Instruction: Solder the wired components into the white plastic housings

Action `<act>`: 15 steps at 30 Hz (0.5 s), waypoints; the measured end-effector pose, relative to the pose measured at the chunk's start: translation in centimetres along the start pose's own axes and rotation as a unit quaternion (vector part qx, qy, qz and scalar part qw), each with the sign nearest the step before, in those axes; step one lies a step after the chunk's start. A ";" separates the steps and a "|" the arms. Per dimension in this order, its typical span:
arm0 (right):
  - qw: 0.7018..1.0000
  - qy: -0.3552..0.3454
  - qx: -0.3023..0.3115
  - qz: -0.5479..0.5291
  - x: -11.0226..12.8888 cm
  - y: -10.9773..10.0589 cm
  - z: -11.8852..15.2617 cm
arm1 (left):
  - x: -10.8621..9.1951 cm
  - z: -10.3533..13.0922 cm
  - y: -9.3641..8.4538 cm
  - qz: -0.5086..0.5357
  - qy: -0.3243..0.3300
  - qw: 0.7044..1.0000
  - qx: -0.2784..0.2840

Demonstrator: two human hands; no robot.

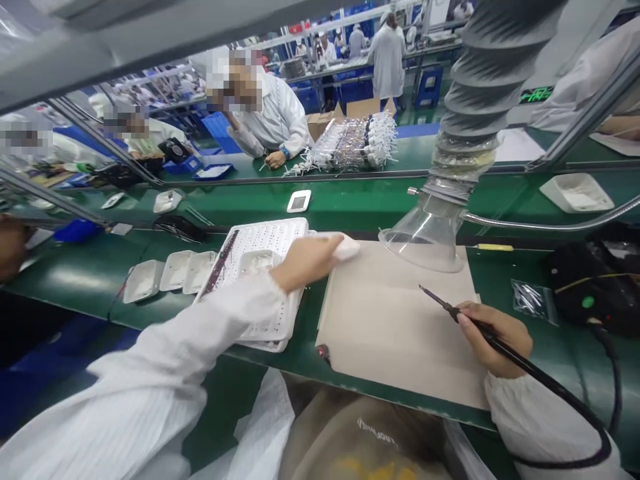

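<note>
My left hand reaches over the right side of a white perforated tray, its fingers closed on a small white part, slightly blurred. In my right hand is a soldering iron, a dark pen-like tool with a cable, its tip pointing up and left above a beige work mat. Over the back of the mat hangs a clear funnel-shaped hood. A small white bin sits on the tray, with a row of dark parts along the tray's left side.
White bins stand left of the tray. A white square device lies on the green conveyor. At the right are a bag of metal pieces and a black unit. A person sits across, beside bundled wires.
</note>
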State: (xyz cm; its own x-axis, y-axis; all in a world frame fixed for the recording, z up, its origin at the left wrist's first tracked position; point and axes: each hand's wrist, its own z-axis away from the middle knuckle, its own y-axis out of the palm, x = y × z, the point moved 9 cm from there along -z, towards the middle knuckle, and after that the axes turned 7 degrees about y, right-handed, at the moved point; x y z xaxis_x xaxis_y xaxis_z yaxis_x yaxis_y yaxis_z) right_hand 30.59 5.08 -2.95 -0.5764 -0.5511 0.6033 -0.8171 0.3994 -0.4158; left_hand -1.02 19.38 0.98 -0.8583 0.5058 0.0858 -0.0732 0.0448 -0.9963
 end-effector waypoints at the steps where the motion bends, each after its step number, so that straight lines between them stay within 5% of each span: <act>1: 1.000 -0.010 0.001 -0.004 0.4 0.1 -0.1 | 1.7 -2.7 -0.6 -0.002 -0.032 0.999 -0.006; 5: 0.999 -0.031 0.013 -0.006 1.9 0.7 -0.6 | 6.0 -12.4 -0.8 0.012 -0.115 0.993 -0.016; 9: 0.999 -0.028 0.020 0.012 2.0 1.7 -0.4 | 4.3 -17.3 0.5 0.044 -0.104 0.994 -0.006; 12: 0.999 -0.028 0.025 0.019 1.6 2.3 -0.1 | 2.0 -16.7 -0.4 0.057 -0.035 0.998 -0.013; 15: 0.998 -0.039 0.039 0.015 1.7 2.7 0.2 | 4.5 -12.1 -2.3 0.064 0.026 0.998 -0.002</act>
State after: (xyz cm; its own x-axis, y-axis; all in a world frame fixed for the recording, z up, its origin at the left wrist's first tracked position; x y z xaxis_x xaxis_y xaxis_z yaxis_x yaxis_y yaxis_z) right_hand 27.38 5.11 -3.17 -0.5974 -0.5957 0.5369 -0.7962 0.3605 -0.4859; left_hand 1.44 32.02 3.63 -0.8331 0.5514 -0.0424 0.0380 -0.0194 -0.9991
